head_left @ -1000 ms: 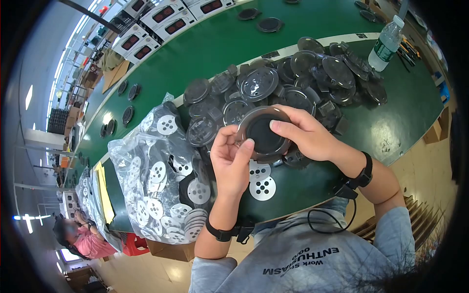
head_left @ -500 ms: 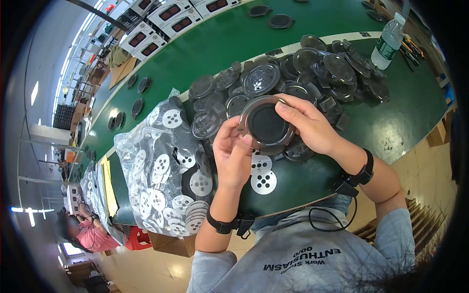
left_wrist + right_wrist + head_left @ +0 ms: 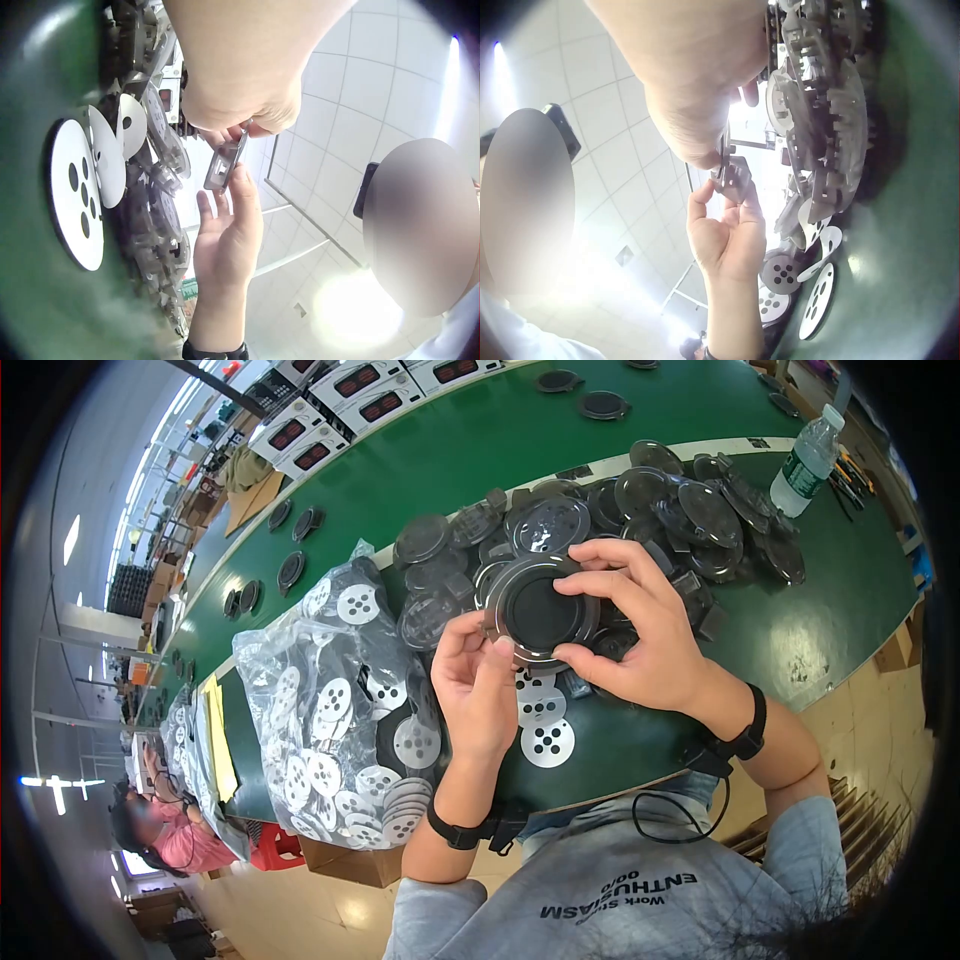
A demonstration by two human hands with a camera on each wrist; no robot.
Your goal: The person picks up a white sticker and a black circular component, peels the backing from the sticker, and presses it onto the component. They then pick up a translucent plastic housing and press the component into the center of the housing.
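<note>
A round smoky translucent plastic cover (image 3: 512, 575) with a black disc (image 3: 540, 615) in its middle is held up over the table. My left hand (image 3: 472, 695) pinches its left edge between thumb and fingers. On the other side my right hand (image 3: 645, 635) holds the cover, thumb at the lower right rim, forefinger over the upper right, other fingers raised along the top. In the left wrist view the cover (image 3: 225, 161) appears edge-on, with the right hand (image 3: 229, 247) below it. Several white discs with holes (image 3: 547, 743) lie just under the hands.
Behind the hands a heap of similar smoky covers (image 3: 690, 515) spreads across the green table (image 3: 800, 615). A clear plastic bag (image 3: 265, 690) of white discs stands at left. A water bottle (image 3: 805, 465) is at the far right; boxes (image 3: 375, 405) line the back.
My right hand has shifted its hold: the thumb has moved from the black disc to the lower right rim, and the fingers now show over the top. The left hand keeps its pinch.
</note>
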